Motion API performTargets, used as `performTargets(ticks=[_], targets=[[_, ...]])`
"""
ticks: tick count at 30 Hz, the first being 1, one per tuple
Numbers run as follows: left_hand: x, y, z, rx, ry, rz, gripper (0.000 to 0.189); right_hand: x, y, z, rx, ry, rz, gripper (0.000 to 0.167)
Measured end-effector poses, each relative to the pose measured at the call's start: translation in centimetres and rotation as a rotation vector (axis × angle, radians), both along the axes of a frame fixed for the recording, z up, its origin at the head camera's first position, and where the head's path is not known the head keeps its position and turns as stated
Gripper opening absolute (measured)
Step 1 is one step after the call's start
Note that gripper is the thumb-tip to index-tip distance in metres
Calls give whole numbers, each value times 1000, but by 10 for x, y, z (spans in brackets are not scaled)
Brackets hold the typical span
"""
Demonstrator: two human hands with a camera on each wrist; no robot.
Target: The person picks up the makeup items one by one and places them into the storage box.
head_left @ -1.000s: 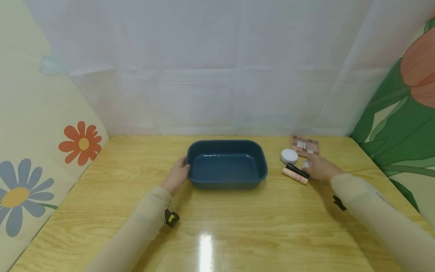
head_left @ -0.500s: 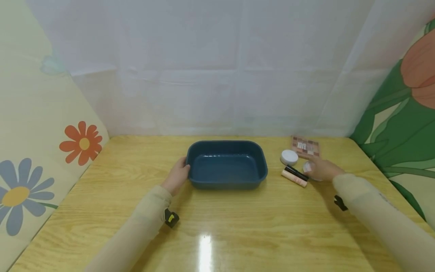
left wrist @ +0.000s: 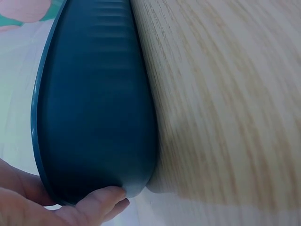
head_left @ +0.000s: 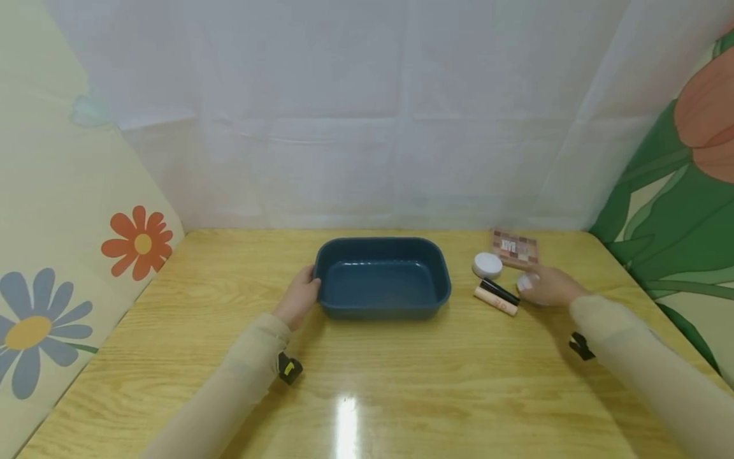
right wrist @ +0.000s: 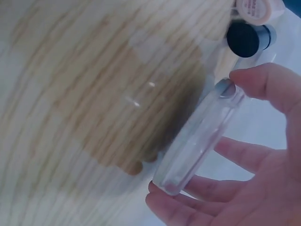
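Observation:
On the table's middle stands a dark blue rectangular basin [head_left: 381, 313]. My left hand [head_left: 297, 296] grips its left end; in the left wrist view the thumb [left wrist: 101, 200] lies along the end wall and other fingers show beyond the rim. At the right, my right hand [head_left: 553, 286] holds a flat, round, clear-edged case [right wrist: 200, 139] by its edges, thumb on one side and fingers on the other. In the head view the hand partly covers the case. Just left of it lie a black tube [head_left: 500, 291] and a pale pink tube [head_left: 496, 301], side by side.
Behind the tubes are a white round lidded jar [head_left: 487, 264] and a brown checkered palette [head_left: 515, 247]. The wooden table [head_left: 424, 382] ends at a white cloth [head_left: 298, 172] at the back, with flowered panels on both sides.
My right hand has drawn slightly to the right with the round case, away from the tubes. Both tubes have shifted a little leftward. My left hand and the basin look unchanged.

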State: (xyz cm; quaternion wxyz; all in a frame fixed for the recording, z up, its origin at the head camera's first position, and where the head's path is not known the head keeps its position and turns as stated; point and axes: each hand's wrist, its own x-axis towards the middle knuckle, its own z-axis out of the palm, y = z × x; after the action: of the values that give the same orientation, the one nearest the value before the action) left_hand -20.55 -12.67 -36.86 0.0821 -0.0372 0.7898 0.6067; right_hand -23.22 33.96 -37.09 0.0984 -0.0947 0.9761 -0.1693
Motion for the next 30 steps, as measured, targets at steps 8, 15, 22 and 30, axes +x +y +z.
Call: performTargets(ticks=[8,15,22,30], targets=[[0,0,0,9,16,-6,46,13,-3,7,-21,51,-8,65],[1,0,0,15,12,-9,46,18,-7,13,-23,90,25,65],[1,0,1,16,19,-5,46,25,-18,25,-28,101,35,65],[0,0,-1,22,6,-2,47,37,-36,36,-14,128,48,70]])
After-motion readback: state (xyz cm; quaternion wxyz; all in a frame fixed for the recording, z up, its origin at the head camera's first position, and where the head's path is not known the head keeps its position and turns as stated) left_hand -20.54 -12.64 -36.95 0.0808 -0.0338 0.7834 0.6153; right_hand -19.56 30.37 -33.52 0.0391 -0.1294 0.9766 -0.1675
